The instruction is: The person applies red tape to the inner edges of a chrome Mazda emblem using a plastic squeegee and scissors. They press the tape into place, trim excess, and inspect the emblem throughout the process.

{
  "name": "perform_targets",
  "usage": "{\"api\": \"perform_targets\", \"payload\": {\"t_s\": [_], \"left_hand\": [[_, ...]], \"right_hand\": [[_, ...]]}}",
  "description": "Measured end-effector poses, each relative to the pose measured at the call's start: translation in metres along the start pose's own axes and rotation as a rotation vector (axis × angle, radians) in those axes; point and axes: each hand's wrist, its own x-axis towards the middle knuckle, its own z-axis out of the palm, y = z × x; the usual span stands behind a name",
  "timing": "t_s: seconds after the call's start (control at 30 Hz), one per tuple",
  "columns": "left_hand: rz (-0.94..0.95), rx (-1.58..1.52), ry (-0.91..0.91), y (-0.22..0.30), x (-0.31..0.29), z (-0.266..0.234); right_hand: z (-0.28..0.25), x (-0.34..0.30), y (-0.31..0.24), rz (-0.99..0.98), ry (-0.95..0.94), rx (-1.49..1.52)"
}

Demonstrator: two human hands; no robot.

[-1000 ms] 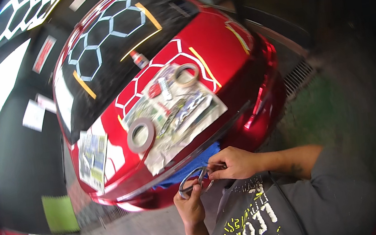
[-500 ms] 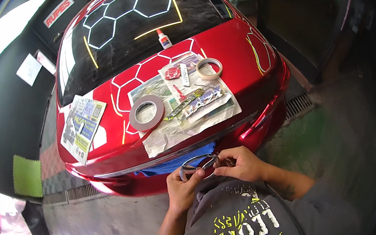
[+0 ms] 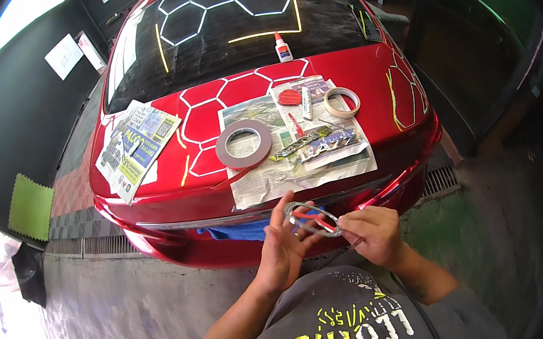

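Note:
An oval car emblem (image 3: 318, 220), a grey-silver ring with inner bars, is held over the car's rear edge. Red strips show on the side turned to me. My right hand (image 3: 375, 232) pinches its right end between thumb and fingers. Beside the emblem's left end, my left hand (image 3: 282, 253) has its fingers stretched and spread; whether a fingertip touches the ring is hard to tell. Just beyond lies newspaper (image 3: 267, 187) on the red trunk lid, carrying a wide roll of grey tape (image 3: 224, 149) with a red loose end.
Also on the newspaper are a roll of masking tape (image 3: 356, 101), a white tube (image 3: 306, 103), a red disc-like piece (image 3: 289, 97) and lettering pieces (image 3: 329, 145). A glue bottle (image 3: 282, 50) stands beyond. Folded flyers (image 3: 146, 141) lie left; a blue cloth (image 3: 238, 232) hangs below the lid.
The emblem has turned, and its red strips now show. My left hand has opened its fingers from its grip on the ring. The right hand keeps hold; the view has shifted.

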Motion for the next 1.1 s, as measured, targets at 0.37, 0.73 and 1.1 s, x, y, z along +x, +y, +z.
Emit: {"api": "perform_targets", "payload": {"t_s": [0.37, 0.73, 1.1], "left_hand": [[0.066, -0.216, 0.088, 0.050, -0.001, -0.024], [-0.010, -0.470, -0.153, 0.081, 0.018, -0.062], [-0.093, -0.503, -0.170, 0.104, 0.000, -0.102]], "right_hand": [[-0.010, 0.059, -0.027, 0.555, -0.261, 0.152], [0.102, 0.201, 0.119, 0.373, -0.405, -0.298], [0.159, 0.219, 0.101, 0.432, -0.519, -0.651]]}}
